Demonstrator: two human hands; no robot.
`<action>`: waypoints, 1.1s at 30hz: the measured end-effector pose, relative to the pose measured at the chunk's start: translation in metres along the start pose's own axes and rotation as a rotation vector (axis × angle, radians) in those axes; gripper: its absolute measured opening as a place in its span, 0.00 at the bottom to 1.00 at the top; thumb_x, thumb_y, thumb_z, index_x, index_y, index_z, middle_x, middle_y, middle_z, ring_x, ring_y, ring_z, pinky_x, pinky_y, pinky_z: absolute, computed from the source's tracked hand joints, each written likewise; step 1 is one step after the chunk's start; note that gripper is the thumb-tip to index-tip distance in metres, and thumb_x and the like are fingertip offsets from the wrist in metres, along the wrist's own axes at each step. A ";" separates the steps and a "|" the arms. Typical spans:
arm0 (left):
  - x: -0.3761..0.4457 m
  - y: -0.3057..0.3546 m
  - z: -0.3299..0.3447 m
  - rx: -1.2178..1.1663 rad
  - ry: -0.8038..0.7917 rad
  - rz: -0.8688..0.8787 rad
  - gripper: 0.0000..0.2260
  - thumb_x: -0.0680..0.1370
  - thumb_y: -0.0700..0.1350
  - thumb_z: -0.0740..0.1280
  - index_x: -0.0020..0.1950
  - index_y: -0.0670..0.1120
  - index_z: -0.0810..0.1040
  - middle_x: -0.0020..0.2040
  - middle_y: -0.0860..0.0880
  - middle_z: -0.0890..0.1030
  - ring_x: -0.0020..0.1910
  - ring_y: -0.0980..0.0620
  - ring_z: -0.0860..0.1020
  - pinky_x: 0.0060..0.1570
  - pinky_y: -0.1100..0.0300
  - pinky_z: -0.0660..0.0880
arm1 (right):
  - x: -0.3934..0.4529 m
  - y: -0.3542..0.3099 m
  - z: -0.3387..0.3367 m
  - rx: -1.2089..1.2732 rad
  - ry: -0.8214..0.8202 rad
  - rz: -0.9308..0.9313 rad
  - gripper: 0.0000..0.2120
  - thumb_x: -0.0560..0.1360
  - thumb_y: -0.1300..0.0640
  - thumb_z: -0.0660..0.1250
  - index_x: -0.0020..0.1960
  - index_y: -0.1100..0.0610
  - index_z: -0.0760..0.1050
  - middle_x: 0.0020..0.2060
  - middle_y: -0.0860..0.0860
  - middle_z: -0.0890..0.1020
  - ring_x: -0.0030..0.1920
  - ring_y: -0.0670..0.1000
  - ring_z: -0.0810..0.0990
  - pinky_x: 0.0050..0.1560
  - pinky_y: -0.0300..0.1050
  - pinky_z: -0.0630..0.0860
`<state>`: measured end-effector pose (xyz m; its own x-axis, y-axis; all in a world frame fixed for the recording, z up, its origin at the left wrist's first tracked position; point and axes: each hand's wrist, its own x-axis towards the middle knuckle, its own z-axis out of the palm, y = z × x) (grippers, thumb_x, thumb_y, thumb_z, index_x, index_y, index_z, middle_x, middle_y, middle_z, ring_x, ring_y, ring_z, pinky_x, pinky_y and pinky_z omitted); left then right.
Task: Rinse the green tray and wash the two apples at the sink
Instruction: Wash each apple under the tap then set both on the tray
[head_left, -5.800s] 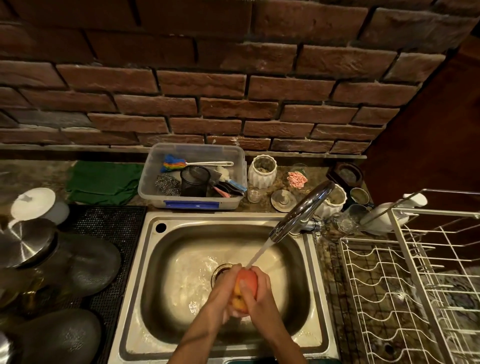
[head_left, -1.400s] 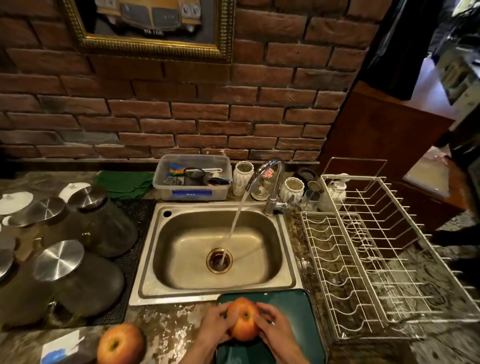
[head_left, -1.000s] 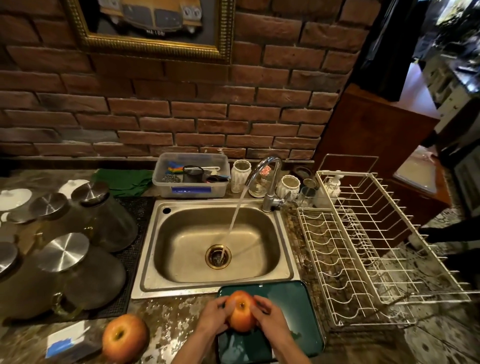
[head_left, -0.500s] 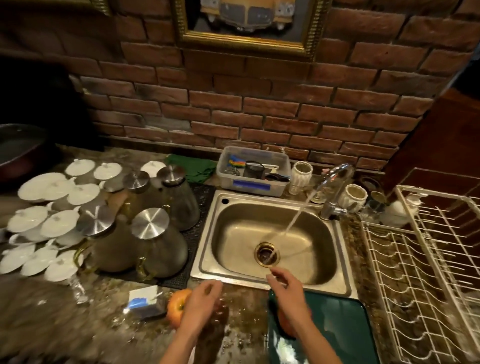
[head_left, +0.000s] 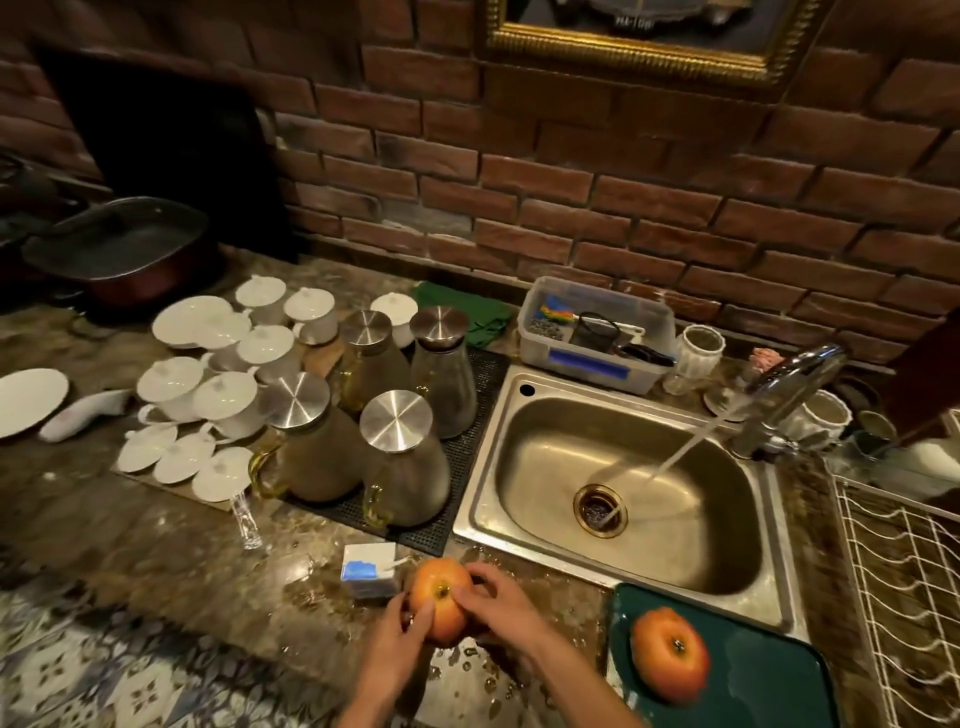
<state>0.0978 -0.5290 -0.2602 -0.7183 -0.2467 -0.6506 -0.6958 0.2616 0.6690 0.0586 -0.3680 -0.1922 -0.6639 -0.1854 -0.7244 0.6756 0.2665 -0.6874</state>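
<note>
Apple (head_left: 440, 597) at six o'clock sits gripped between our left hand (head_left: 402, 636) and right hand (head_left: 501, 605), its lower half hidden.

sink basin (head_left: 524, 470) open under the faucet (head_left: 795, 371) — jugs (head_left: 402, 462) crowd its left, rack (head_left: 904, 577) right

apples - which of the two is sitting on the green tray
The apple on the right lies on the green tray, untouched. The other apple is over the counter, held between both hands.
</note>
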 end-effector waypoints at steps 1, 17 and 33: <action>0.005 -0.002 0.003 -0.086 -0.036 -0.026 0.20 0.78 0.49 0.69 0.68 0.44 0.74 0.57 0.39 0.82 0.56 0.41 0.81 0.57 0.46 0.78 | 0.001 0.001 0.002 0.000 0.009 0.001 0.19 0.78 0.54 0.69 0.68 0.50 0.72 0.59 0.51 0.79 0.52 0.48 0.79 0.54 0.45 0.80; -0.014 0.068 0.056 -0.306 -0.243 0.085 0.17 0.74 0.51 0.74 0.61 0.54 0.75 0.54 0.50 0.80 0.54 0.47 0.81 0.45 0.56 0.81 | -0.025 0.011 -0.065 0.258 0.242 -0.032 0.11 0.76 0.52 0.71 0.58 0.46 0.75 0.58 0.51 0.78 0.56 0.52 0.79 0.50 0.48 0.84; 0.007 0.222 0.195 -0.210 -0.518 0.268 0.24 0.77 0.52 0.70 0.72 0.59 0.70 0.68 0.43 0.73 0.62 0.41 0.78 0.55 0.44 0.81 | -0.018 -0.011 -0.226 0.596 0.449 -0.167 0.14 0.75 0.50 0.72 0.59 0.50 0.75 0.55 0.59 0.80 0.51 0.57 0.84 0.38 0.46 0.83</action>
<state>-0.0601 -0.2904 -0.1866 -0.8090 0.3006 -0.5051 -0.5157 0.0494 0.8553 -0.0090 -0.1539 -0.1602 -0.7530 0.2580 -0.6053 0.5287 -0.3105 -0.7900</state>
